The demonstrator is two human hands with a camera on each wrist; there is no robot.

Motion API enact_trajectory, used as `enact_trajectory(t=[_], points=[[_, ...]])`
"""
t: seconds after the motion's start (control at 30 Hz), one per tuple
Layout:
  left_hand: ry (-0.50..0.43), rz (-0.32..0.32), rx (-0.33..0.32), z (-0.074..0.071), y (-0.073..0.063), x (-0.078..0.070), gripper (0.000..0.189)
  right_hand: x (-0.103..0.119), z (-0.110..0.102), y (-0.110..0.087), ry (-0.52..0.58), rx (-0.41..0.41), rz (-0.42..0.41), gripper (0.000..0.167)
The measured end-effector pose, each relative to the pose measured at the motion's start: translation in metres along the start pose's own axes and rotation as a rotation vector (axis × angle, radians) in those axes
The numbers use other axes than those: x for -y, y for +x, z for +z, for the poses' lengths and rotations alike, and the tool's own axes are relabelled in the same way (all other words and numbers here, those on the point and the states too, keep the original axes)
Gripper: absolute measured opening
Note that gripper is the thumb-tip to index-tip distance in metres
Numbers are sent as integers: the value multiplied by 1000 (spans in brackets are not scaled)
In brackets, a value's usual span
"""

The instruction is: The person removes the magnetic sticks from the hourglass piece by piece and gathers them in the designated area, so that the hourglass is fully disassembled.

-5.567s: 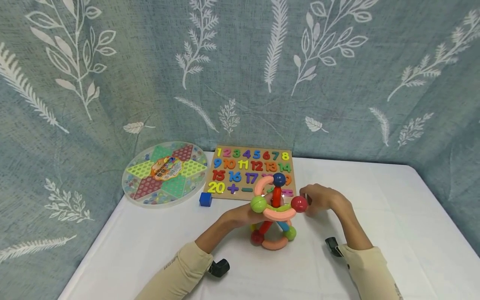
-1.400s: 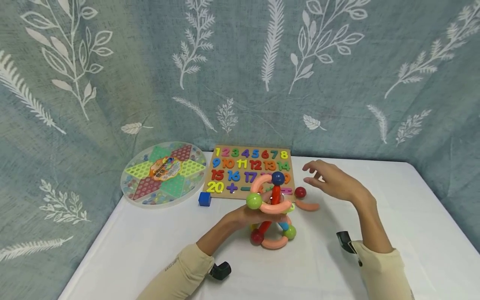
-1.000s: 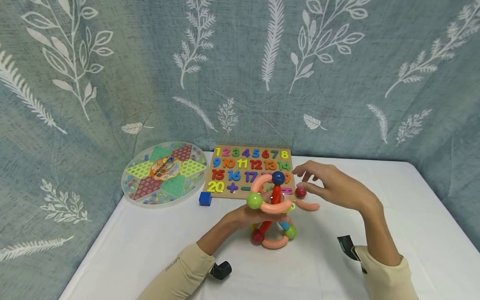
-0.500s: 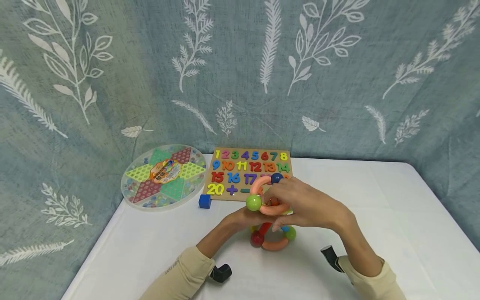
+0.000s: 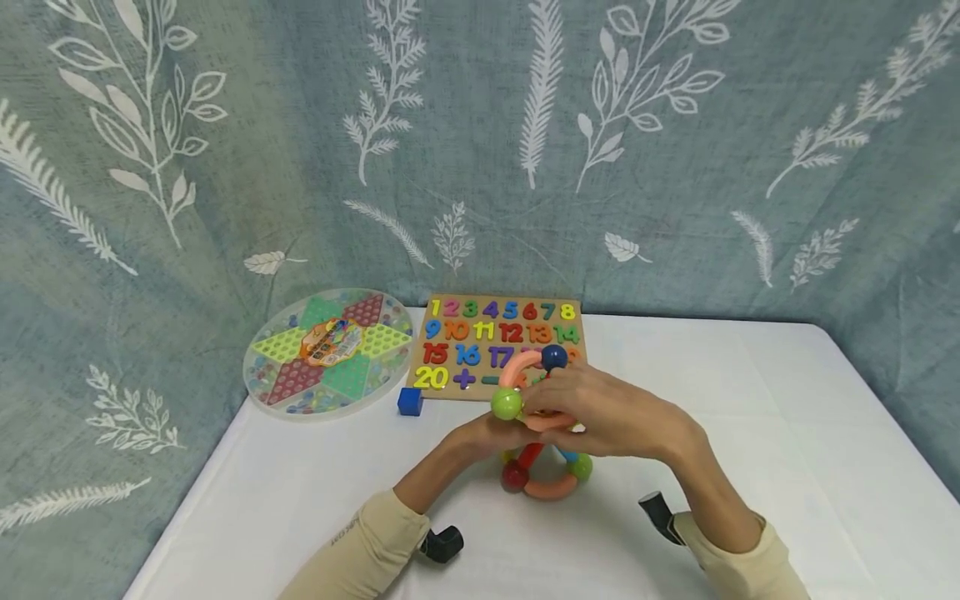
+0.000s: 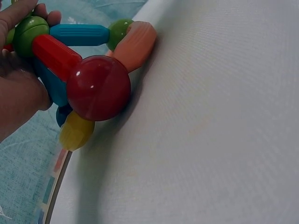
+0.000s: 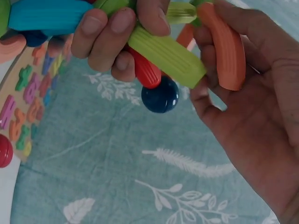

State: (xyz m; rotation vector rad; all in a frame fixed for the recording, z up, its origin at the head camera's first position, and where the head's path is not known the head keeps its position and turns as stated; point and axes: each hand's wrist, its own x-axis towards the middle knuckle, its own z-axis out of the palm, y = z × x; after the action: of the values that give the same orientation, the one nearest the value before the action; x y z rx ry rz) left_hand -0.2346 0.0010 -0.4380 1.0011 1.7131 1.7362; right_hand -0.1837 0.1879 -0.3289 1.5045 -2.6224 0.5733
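Observation:
A toy structure of magnetic balls and sticks stands upright on the table, with a navy ball (image 5: 554, 357) on top and a green ball (image 5: 507, 404) at its upper left. My left hand (image 5: 491, 435) grips its middle, fingers around a central green ball (image 6: 31, 36) in the left wrist view. Low down are a dark red ball (image 6: 98, 87) and a blue stick (image 6: 79, 35). My right hand (image 5: 615, 408) holds a curved orange stick (image 7: 226, 51) between thumb and fingers, beside a lime stick (image 7: 170, 58). The right hand hides part of the structure in the head view.
Behind the structure lies a wooden number puzzle board (image 5: 480, 300). A round marble game board (image 5: 330, 346) is at the back left, with a blue cube (image 5: 410, 402) near it. A loose red ball (image 7: 4, 150) shows at the right wrist view's left edge.
A red ball came off the structure's right side and lay on the table with a curved stick. My right hand then moved left onto the structure. My left hand stayed in place.

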Motion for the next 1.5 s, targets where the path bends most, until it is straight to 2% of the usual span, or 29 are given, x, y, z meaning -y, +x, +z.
enact_trajectory(t=[0.1, 0.23, 0.3, 0.43, 0.53, 0.6, 0.67, 0.77, 0.9, 1.0, 1.07, 1.13, 1.23, 1.3, 1.37, 1.47, 1.5], points=[[-24, 39, -16, 1, -2, 3, 90, -2, -2, -2, 64, 20, -41, 19], [-92, 51, 4, 1, -2, 6, 99, -4, -10, -9, 182, 14, -26, 22], [-90, 32, 49, 1, 0, 5, 91, -5, -15, -14, 200, -5, 8, 26], [-39, -3, 89, 1, 3, 0, 57, -10, -27, -25, 182, -66, 70, 27], [7, -33, 53, 2, 4, -2, 49, -15, -35, -35, 139, -97, 126, 27], [29, -64, 21, 3, 4, -2, 41, -22, -39, -43, 87, -83, 192, 29], [46, -86, -16, 3, 3, -3, 31, -30, -42, -48, 73, -16, 282, 26], [57, -97, -49, 3, 2, -3, 26, -48, -41, -55, 118, 153, 442, 19], [60, -81, -53, 4, 3, -2, 33, -74, -28, -62, 198, 388, 641, 12], [63, -72, -42, 5, 4, -1, 32, -90, -16, -68, 191, 490, 774, 15], [64, -65, -37, 5, 4, -1, 30, -97, -9, -70, 182, 524, 848, 18], [50, -62, -36, 6, 3, 0, 41, -104, -2, -70, 173, 538, 883, 17], [34, -37, -49, 6, 2, 1, 64, -109, 5, -68, 174, 543, 897, 14], [29, -31, -55, 5, 2, 1, 70, -112, 8, -67, 175, 545, 908, 16], [36, -24, -46, 5, 1, 1, 69, -112, 9, -67, 159, 551, 936, 21], [36, -51, -40, 4, 0, 1, 57, -113, 8, -68, 116, 570, 971, 24], [29, -50, -39, 3, 0, 1, 64, -114, 8, -68, 102, 574, 973, 23]])
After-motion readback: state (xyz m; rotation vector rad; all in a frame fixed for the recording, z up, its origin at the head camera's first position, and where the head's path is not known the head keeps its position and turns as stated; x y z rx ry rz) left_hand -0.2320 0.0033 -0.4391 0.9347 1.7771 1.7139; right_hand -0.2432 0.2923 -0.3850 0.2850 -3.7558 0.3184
